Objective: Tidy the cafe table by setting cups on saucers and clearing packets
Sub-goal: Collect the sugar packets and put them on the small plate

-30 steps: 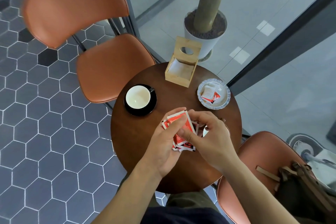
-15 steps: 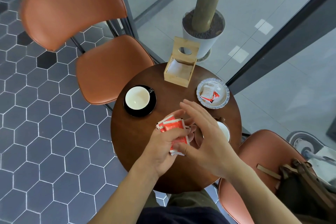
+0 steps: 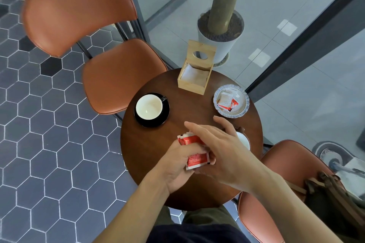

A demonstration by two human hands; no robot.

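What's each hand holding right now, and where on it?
Left hand grips a stack of red packets across its middle, thumb over the top. Right hand is open with fingers spread above the stack, holding nothing visible.

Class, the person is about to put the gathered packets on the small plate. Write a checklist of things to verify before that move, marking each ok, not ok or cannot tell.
1. Packets held firmly in the left hand: ok.
2. Right hand free of packets: ok, fingers spread open.
3. Plate has room: ok, a few packets lie in it, rim bare.
4. Path to the plate clear: ok, only bare table between.
5. Left cup on its saucer: ok.
6. Second cup on a saucer: cannot tell, the right hand hides most of it.
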